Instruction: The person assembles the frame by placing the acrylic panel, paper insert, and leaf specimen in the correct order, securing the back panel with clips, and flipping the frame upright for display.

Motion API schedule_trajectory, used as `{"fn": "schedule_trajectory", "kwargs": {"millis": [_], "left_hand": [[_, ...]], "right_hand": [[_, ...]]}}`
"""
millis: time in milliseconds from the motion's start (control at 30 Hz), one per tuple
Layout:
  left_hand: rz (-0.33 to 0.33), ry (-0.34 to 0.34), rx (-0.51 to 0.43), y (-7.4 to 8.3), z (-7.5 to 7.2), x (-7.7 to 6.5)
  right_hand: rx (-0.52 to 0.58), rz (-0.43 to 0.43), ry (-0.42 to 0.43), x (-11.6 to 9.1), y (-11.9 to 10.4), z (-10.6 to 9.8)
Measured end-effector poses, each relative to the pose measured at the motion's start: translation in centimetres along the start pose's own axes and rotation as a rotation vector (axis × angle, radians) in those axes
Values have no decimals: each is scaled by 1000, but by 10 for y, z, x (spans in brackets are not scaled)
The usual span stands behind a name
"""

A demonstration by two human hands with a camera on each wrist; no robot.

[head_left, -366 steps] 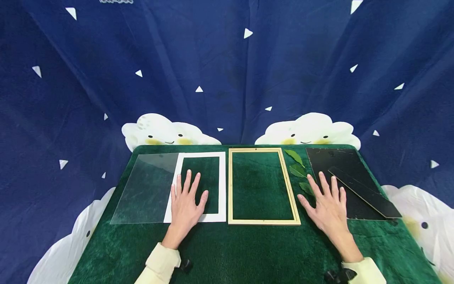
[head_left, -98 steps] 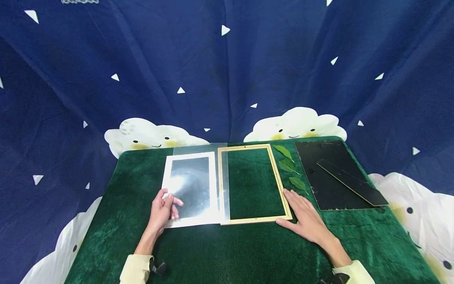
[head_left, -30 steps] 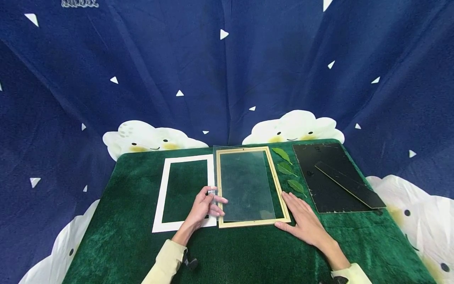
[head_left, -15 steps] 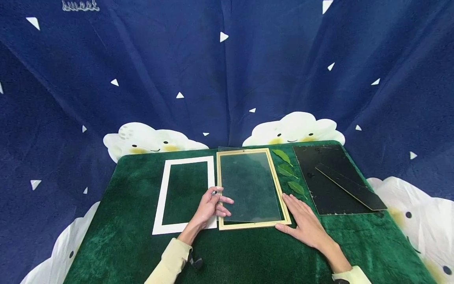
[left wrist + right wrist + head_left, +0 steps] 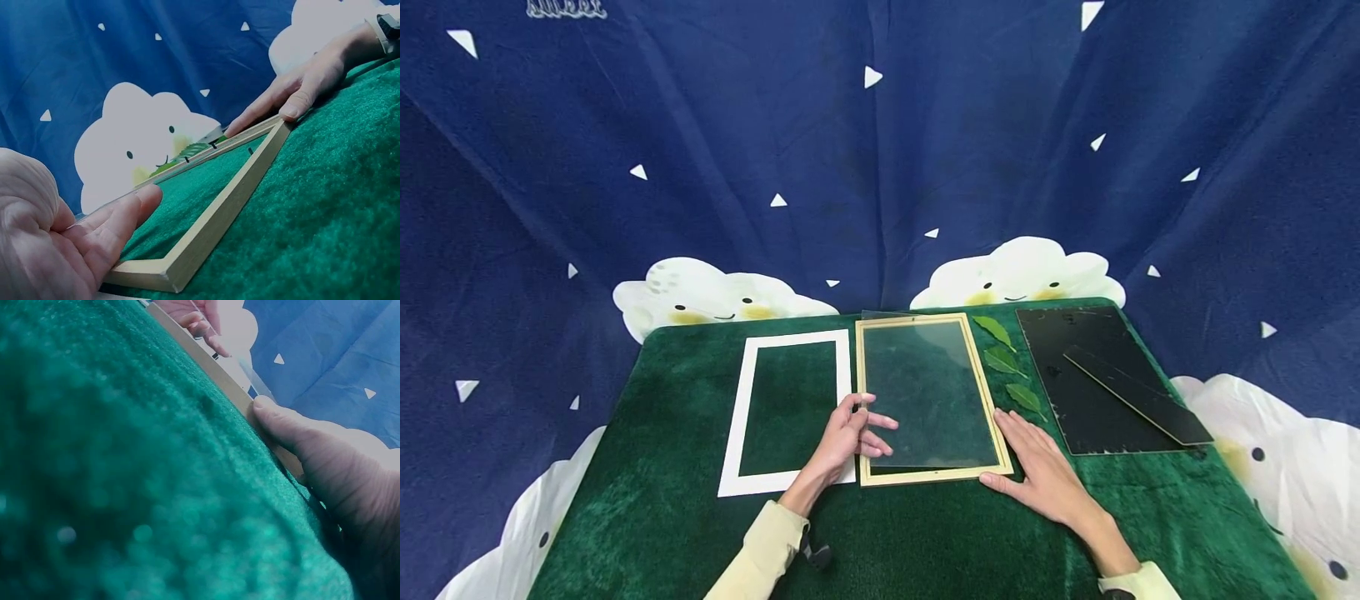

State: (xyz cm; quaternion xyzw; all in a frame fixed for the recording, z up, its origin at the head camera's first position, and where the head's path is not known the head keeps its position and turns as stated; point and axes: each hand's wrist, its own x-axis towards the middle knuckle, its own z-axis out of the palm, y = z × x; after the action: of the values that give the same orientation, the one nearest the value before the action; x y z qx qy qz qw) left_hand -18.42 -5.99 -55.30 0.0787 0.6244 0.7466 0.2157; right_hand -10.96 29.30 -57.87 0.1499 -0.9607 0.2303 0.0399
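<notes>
My left hand (image 5: pixel 838 437) pinches the left edge of a clear sheet (image 5: pixel 925 392) between thumb and index finger, its other fingers reaching under the sheet. The sheet overlies a pale wooden picture frame (image 5: pixel 940 477), its far edge sticking out past the frame's back bar. In the left wrist view the frame (image 5: pixel 212 219) lies on the green cloth beneath that hand. Straight fingers of my right hand (image 5: pixel 1041 467) rest along the frame's right side, thumb at the near right corner. The right wrist view shows the thumb (image 5: pixel 275 422) against the frame's edge.
A white mat board (image 5: pixel 735 433) with a cut-out window lies left of the frame, partly under my left hand. Three green leaves (image 5: pixel 1002 360) line the frame's right side. Further right is a black backing board (image 5: pixel 1045 350) with its stand (image 5: pixel 1135 396). Behind hangs a blue curtain (image 5: pixel 760 100).
Twelve seconds ago the clear sheet lay left of the mat. My left hand has carried it right, across the mat and over the frame; my right hand has moved onto the frame's corner.
</notes>
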Motion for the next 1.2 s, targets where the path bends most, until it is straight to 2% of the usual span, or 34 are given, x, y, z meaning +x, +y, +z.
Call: {"fn": "schedule_trajectory", "kwargs": {"millis": [500,833,1000,1200], "left_hand": [[-3,-12,-12,2,5,-1],[-9,57,22,2,10,-2],[16,120,101,2,12,-1],[45,220,316,3,15,-4]], "right_hand": [[21,-9,4,0,-2,-2],[26,-3,3,0,-2,-3],[23,1,2,0,-1,-4],[14,2,-9,0,1,-1]]}}
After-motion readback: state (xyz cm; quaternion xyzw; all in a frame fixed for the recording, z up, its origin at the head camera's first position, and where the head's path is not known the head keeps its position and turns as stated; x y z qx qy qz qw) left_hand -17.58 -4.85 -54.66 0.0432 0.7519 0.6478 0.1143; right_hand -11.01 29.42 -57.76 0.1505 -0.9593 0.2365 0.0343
